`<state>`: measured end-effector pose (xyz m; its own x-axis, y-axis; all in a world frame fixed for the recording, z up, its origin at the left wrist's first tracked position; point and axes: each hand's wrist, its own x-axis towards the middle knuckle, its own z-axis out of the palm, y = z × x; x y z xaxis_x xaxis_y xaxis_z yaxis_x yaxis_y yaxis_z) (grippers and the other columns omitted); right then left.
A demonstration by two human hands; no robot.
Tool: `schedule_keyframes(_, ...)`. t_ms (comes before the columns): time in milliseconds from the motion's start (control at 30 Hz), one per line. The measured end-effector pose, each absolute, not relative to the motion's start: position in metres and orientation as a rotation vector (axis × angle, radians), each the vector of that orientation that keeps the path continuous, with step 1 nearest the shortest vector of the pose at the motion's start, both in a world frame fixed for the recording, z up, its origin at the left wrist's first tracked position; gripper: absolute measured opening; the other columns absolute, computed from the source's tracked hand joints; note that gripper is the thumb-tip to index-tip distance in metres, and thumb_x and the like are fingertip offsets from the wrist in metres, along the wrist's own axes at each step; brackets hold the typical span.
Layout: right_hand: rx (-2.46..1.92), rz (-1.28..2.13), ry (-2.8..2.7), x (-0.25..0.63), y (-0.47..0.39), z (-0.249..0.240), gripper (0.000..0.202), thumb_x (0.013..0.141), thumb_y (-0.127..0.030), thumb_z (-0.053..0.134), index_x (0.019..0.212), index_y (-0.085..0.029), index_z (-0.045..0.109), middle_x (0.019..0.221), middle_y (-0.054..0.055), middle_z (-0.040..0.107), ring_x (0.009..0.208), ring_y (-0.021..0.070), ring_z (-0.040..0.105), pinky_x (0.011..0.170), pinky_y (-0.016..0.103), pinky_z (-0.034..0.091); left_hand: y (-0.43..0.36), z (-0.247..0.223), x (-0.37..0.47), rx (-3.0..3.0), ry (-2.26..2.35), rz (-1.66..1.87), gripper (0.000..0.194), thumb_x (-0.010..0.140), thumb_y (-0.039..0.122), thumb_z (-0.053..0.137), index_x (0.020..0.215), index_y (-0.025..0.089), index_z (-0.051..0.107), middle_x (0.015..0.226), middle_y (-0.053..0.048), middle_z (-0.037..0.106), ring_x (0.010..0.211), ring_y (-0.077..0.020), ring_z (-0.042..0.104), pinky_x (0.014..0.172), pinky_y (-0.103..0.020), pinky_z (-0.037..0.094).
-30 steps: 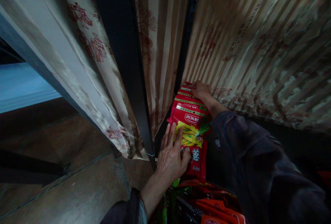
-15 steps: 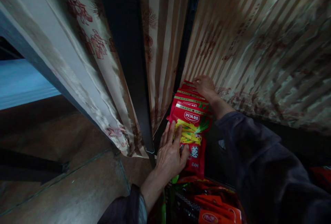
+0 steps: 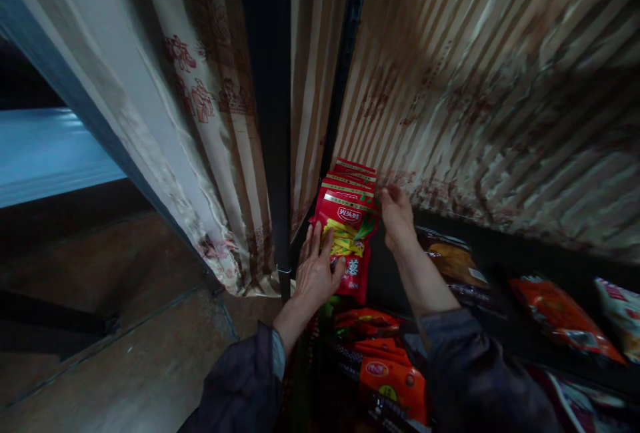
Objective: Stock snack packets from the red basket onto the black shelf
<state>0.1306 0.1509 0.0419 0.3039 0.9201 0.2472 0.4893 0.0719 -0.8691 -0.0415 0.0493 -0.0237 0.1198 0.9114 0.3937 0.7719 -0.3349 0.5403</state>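
Note:
Several red snack packets (image 3: 356, 273), with yellow strips and a green vegetable printed on the front, lie overlapped in a row on a dark shelf. My left hand (image 3: 317, 266) rests on the left side of the nearest packet, its fingers spread and extended over it. Just right of the packets' upper edges is my right hand (image 3: 397, 213), with its fingers curled together and nothing visible in them. Whether its fingertips touch a packet's edge is hard to make out.
Orange packets (image 3: 395, 379) stand in front of the red ones. Further bags, one brown (image 3: 455, 263) and one orange (image 3: 565, 309), lie along the shelf to the right. A dark upright post (image 3: 273, 119) and printed curtains (image 3: 220, 173) border the left side; another curtain (image 3: 450, 119) hangs behind.
My right hand has come away from the far packets' top edges, towards me and to their right side. My left hand stays on the nearest packet. The view has shifted, showing more bags at right.

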Motion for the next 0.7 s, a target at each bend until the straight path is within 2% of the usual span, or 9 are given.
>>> schedule_keyframes(133,-1.653,0.679,-1.038,0.114,0.080,0.000,0.083,0.083,-0.063,0.046,0.151,-0.020,0.026,0.157,0.013,0.035,0.143,0.0256,0.036,0.113,0.038,0.035,0.049,-0.019,-0.040,2.161,1.752,1.007,0.068,0.088,0.035,0.051,0.149,0.012,0.033,0.162,-0.018,0.015,0.149,-0.0320,0.017,0.117,-0.048,0.028)
schedule_keyframes(233,-1.657,0.760,-1.003,0.106,0.058,-0.023,0.092,0.079,-0.066,0.049,0.153,-0.020,0.020,0.159,0.014,0.030,0.145,0.0263,0.033,0.114,0.038,0.035,0.049,-0.012,-0.039,2.120,1.785,0.995,0.073,0.086,0.035,0.053,0.151,0.012,0.029,0.162,-0.018,0.017,0.149,-0.0315,0.019,0.118,-0.045,0.029)
schedule_keyframes(367,-1.608,0.756,-1.028,0.100,0.061,-0.034,0.094,0.079,-0.065,0.052,0.153,-0.017,0.019,0.157,0.017,0.031,0.144,0.0270,0.034,0.115,0.041,0.032,0.052,-0.004,-0.039,2.053,1.782,1.005,0.075,0.085,0.035,0.053,0.151,0.012,0.027,0.161,-0.018,0.021,0.148,-0.0307,0.020,0.117,-0.044,0.030)
schedule_keyframes(533,-1.613,0.734,-1.009,0.095,0.070,-0.039,0.090,0.081,-0.064,0.049,0.152,-0.016,0.020,0.155,0.017,0.037,0.139,0.0269,0.043,0.112,0.040,0.036,0.066,0.004,-0.041,1.905,1.776,0.962,0.074,0.088,0.038,0.050,0.152,0.013,0.023,0.158,-0.018,0.029,0.148,-0.0290,0.022,0.119,-0.045,0.025)
schedule_keyframes(700,-1.623,0.712,-0.999,0.093,0.075,-0.045,0.087,0.082,-0.063,0.047,0.151,-0.015,0.024,0.151,0.016,0.043,0.137,0.0254,0.046,0.110,0.037,0.039,0.088,0.012,-0.044,1.799,1.767,0.994,0.072,0.090,0.036,0.052,0.153,0.015,0.023,0.152,-0.016,0.042,0.143,-0.0244,0.036,0.117,-0.038,0.028)
